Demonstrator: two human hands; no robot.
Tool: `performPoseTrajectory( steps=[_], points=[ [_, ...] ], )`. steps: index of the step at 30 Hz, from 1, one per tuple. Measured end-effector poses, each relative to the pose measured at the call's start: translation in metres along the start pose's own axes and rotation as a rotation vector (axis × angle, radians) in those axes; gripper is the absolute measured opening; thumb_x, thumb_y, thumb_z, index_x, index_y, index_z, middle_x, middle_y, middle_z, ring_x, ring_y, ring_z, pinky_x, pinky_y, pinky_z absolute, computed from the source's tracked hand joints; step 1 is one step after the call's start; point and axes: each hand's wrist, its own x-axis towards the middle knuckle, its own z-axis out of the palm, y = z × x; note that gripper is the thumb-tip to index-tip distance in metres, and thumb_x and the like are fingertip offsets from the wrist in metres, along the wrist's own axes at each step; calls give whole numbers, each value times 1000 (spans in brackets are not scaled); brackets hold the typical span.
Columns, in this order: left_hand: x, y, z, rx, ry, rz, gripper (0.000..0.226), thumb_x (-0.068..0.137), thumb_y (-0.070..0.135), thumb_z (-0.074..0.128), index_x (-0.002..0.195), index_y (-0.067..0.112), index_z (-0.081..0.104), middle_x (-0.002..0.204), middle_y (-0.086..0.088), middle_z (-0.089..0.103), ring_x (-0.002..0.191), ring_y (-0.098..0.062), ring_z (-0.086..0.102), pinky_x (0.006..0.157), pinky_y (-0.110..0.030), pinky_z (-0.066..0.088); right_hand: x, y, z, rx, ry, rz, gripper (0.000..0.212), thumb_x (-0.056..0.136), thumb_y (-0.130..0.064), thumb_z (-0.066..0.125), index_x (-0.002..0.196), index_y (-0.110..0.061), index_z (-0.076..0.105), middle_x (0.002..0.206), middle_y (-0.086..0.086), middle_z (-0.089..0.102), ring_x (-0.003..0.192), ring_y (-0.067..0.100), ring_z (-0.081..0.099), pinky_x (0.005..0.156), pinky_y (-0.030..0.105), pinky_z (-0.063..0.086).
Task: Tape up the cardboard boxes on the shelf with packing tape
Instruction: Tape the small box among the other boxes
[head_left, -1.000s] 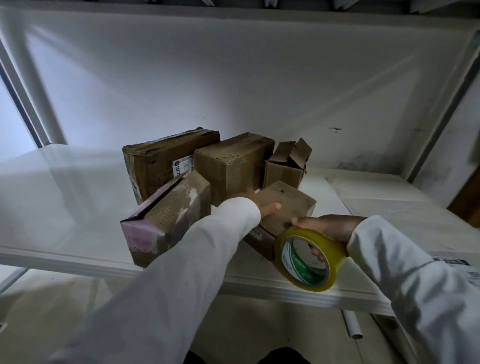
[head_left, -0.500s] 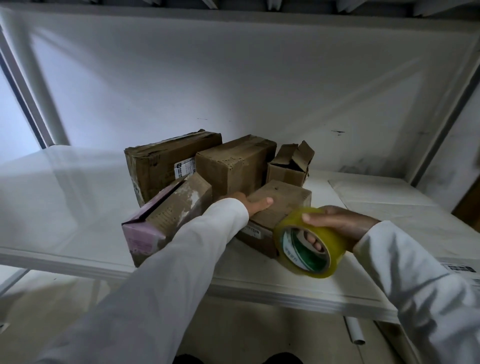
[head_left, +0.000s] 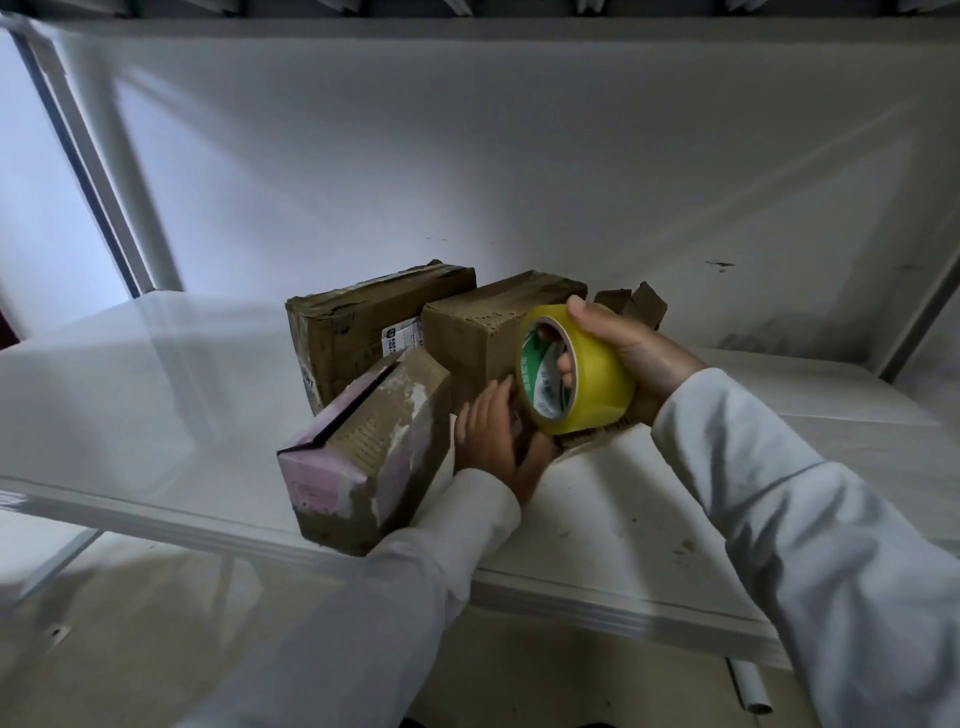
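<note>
Several worn cardboard boxes stand clustered on the white shelf (head_left: 649, 525). A pink-ended box (head_left: 363, 447) lies nearest, at the left. Behind it are a long box (head_left: 358, 322) and a squarer box (head_left: 478, 332); an open-flapped box (head_left: 644, 306) peeks out at the back right. My left hand (head_left: 491, 436) holds the near end of a small flat box (head_left: 584, 440), fingers on one side and thumb on the other. That box is mostly hidden. My right hand (head_left: 634, 353) grips a yellow packing tape roll (head_left: 587, 374), fingers through its core, just above the small box.
The shelf's front edge (head_left: 597, 608) runs just below my forearms. The underside of an upper shelf (head_left: 519, 130) looms overhead, and a slanted post (head_left: 119, 171) stands at the left. A white tube (head_left: 748, 691) lies on the floor at the lower right.
My right hand has lifted the tape roll up and over the small flat box. My left hand has slid from the box's top to its near end.
</note>
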Motion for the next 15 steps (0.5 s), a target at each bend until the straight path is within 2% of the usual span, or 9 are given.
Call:
performPoseTrajectory(
  steps=[2,4,5,7,9,11,12,15],
  points=[
    [-2,-4,7,61,-27,68,120,54,80,37,148,7,20,154,-11,23,143,-24,19,117,-38,13,3,-1,2,25,-12,26,53,72,-50,58,104,-8,61,64,5,67,58,17,64,61,27,57],
    [3,-4,7,123,-42,54,130,46,80,44,149,7,14,154,-10,21,142,-24,21,116,-37,18,6,-2,1,68,-37,31,52,76,-48,56,107,-7,59,59,3,64,51,14,62,57,24,56],
    [5,-3,8,158,1,58,126,47,79,46,148,8,19,150,-13,31,138,-28,32,111,-39,27,7,-2,2,88,-62,30,51,75,-48,56,105,-8,59,58,3,63,51,13,61,56,24,55],
    [6,-2,12,239,114,72,107,55,77,46,135,8,32,128,-18,54,114,-34,58,93,-43,46,7,2,5,144,-109,11,45,76,-46,53,99,-8,59,59,3,63,51,13,60,57,24,53],
    [9,-2,15,266,116,37,98,58,78,40,125,7,35,112,-18,63,96,-34,66,80,-43,52,6,7,6,224,-95,-7,39,84,-44,48,95,-8,60,60,4,63,51,14,60,58,24,53],
    [12,-4,13,321,116,33,99,59,80,38,125,6,35,112,-18,62,97,-35,65,83,-45,51,4,9,5,284,-74,-5,37,93,-41,42,92,-8,60,58,5,62,49,14,59,58,23,53],
    [12,-2,10,335,101,23,101,61,81,41,129,6,36,118,-18,58,105,-34,61,90,-45,47,3,7,6,277,-70,7,38,95,-39,39,90,-8,60,56,5,60,47,15,57,56,22,52],
    [14,-1,7,345,-33,-47,106,67,71,63,143,7,27,141,-10,38,130,-27,39,108,-39,27,0,-7,12,111,-17,97,39,96,-37,39,81,-8,59,51,5,58,42,16,56,50,20,51]
  ],
)
